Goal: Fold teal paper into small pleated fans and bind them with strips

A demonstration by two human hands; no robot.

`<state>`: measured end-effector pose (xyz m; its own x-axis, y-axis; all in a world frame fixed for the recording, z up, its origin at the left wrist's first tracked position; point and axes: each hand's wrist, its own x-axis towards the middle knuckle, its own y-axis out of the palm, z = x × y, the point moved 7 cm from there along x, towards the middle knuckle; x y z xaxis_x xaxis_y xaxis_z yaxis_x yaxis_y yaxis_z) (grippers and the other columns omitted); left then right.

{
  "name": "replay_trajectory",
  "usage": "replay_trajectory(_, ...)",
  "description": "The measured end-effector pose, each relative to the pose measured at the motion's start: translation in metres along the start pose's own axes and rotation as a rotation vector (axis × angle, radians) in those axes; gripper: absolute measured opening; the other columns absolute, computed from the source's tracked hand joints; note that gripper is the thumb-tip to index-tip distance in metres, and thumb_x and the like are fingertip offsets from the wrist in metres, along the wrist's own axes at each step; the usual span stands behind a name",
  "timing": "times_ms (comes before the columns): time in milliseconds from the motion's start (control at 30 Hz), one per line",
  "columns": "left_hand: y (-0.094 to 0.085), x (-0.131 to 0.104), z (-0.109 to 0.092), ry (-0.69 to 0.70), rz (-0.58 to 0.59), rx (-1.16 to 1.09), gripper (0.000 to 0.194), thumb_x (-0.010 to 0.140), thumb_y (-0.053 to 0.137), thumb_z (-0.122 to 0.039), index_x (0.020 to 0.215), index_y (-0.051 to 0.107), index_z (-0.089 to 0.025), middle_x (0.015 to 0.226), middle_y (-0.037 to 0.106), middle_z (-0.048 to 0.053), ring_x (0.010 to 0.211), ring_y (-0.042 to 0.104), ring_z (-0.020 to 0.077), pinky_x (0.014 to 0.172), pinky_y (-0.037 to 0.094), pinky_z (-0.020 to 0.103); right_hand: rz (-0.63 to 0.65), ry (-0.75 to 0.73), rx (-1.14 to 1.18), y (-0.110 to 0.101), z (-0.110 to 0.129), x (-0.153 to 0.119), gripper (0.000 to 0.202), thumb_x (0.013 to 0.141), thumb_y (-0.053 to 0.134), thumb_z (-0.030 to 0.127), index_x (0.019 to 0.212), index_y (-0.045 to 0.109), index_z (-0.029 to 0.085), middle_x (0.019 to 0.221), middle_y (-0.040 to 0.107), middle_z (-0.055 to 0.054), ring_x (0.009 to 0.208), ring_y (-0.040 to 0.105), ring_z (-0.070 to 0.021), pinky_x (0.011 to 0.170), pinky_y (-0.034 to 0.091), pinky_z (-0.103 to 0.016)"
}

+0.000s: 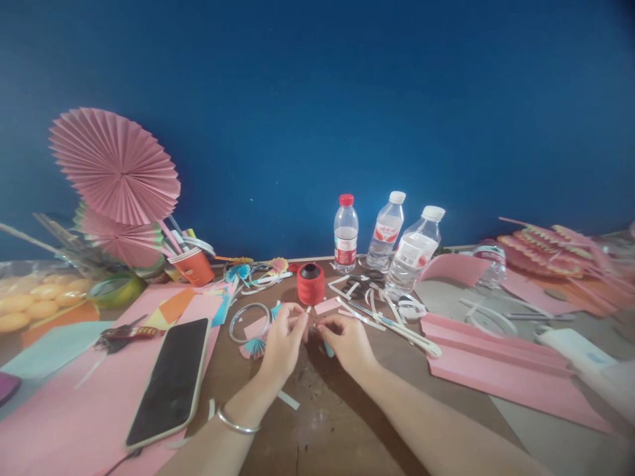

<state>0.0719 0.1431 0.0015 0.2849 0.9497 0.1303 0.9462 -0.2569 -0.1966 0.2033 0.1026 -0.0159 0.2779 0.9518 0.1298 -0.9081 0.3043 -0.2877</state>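
My left hand [286,340] and my right hand [348,342] come close together over the brown table, thumbs and fingertips pinched. What lies between the fingertips is too small to make out. A bit of blue paper [328,350] shows just under my right fingers; whether it is held, I cannot tell. Right behind the hands stands a spool of red thread [311,288]. Left of my left hand lie a silver ring [232,325] and a small pleated pink and blue paper fan [253,349]. A white paper strip [288,400] rests below the left hand.
At left are a phone [169,383], pink paper [64,423], an orange cup [196,266] of pens and a large pleated pink fan [119,165]. Water bottles [346,238] stand behind. To the right lie a white-handled cutter [411,338], paper strips and folded pink paper [501,370].
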Motion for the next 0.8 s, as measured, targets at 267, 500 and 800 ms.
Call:
replay_trajectory(267, -0.022, -0.011, -0.02, 0.23, -0.245, -0.045, 0.014, 0.081, 0.049, -0.031, 0.072, 0.048, -0.02, 0.056, 0.043, -0.005, 0.051, 0.04, 0.0098, 0.05, 0.032, 0.021, -0.003, 0.014, 0.034, 0.002, -0.007, 0.0, 0.017, 0.072, 0.054, 0.026, 0.071, 0.068, 0.016, 0.065, 0.066, -0.002, 0.062, 0.058, -0.0159, 0.059, 0.042, -0.025)
replay_trajectory(500, 0.004, -0.01, -0.019, 0.174, -0.001, 0.189, 0.013, 0.076, 0.055, -0.028, 0.072, 0.062, -0.019, 0.073, 0.063, 0.002, 0.068, 0.057, 0.0166, 0.064, 0.044, 0.027, -0.041, 0.033, 0.177, -0.005, -0.001, 0.003, 0.018, 0.072, 0.055, 0.029, 0.071, 0.065, 0.014, 0.064, 0.064, -0.003, 0.06, 0.056, -0.0151, 0.058, 0.043, -0.025)
replay_trajectory(800, 0.037, -0.018, 0.018, -0.356, 0.127, -0.577, 0.024, 0.068, 0.067, -0.034, 0.074, 0.056, -0.014, 0.066, 0.064, 0.003, 0.062, 0.062, 0.0147, 0.062, 0.049, 0.028, -0.074, 0.052, 0.375, -0.003, -0.002, 0.001, 0.017, 0.07, 0.06, 0.033, 0.069, 0.063, 0.015, 0.064, 0.061, -0.002, 0.059, 0.054, -0.014, 0.055, 0.043, -0.024)
